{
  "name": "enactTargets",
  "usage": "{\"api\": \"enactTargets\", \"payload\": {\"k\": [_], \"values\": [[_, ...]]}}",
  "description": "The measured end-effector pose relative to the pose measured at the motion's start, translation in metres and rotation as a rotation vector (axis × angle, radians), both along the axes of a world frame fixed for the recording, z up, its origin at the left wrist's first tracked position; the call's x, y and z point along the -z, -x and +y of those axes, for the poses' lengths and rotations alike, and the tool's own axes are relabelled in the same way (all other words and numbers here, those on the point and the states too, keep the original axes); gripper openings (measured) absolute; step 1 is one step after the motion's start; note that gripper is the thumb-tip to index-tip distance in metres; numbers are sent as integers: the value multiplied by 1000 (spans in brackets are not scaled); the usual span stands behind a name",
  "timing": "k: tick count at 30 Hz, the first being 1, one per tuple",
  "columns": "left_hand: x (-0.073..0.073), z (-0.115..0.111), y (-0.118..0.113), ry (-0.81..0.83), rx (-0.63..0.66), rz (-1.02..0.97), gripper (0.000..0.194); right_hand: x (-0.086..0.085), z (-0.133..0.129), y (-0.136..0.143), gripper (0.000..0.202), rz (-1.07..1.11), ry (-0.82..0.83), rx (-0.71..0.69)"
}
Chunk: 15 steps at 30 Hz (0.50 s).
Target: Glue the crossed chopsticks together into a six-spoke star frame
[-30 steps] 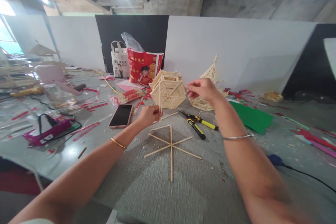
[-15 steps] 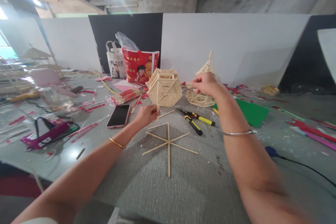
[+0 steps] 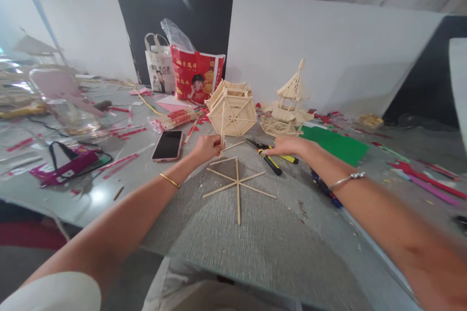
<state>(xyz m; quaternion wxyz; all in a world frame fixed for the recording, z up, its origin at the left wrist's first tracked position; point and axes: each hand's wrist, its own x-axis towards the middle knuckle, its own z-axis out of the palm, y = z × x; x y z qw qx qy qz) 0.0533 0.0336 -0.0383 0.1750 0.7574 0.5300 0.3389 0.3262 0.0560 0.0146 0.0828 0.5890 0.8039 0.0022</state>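
Note:
Thin wooden sticks stand upright in my left hand (image 3: 209,148), its fingers closed around them. My right hand (image 3: 286,146) reaches over the yellow-and-black pliers (image 3: 270,162), thumb apart from the fingers; whether it touches the handles is unclear. Below my left hand, several sticks form a flat star (image 3: 238,182) on the table, with a loose stick (image 3: 234,146) just above it. A hexagonal stick frame (image 3: 233,114) stands on its side behind my left hand. The small pagoda model (image 3: 288,102) stands behind my right hand.
A phone (image 3: 168,146) lies left of my left hand. Farther left are a purple glue gun (image 3: 69,163) and a clear jug (image 3: 78,116). Red and white bags (image 3: 197,75) stand at the back. Green card (image 3: 333,143) and red scraps lie to the right.
My right hand has come down from before the pagoda model to the pliers, uncovering the model. My left hand still holds its sticks. The view has tilted downward.

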Motion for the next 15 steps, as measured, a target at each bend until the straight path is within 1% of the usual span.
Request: {"api": "enactTargets", "payload": {"k": [3,7,11,15], "values": [[-1,-1,0,18,-8,-27,13,13,-11,3,59,-75,101,30],[-5,-4,1,39,-16,-36,13,18,-13,5,61,-96,149,44],[-7,-5,0,48,-12,-32,11,20,-6,5,51,-64,174,79],[-4,-7,-1,33,-16,-36,14,21,-4,6,38,-9,184,136]]}}
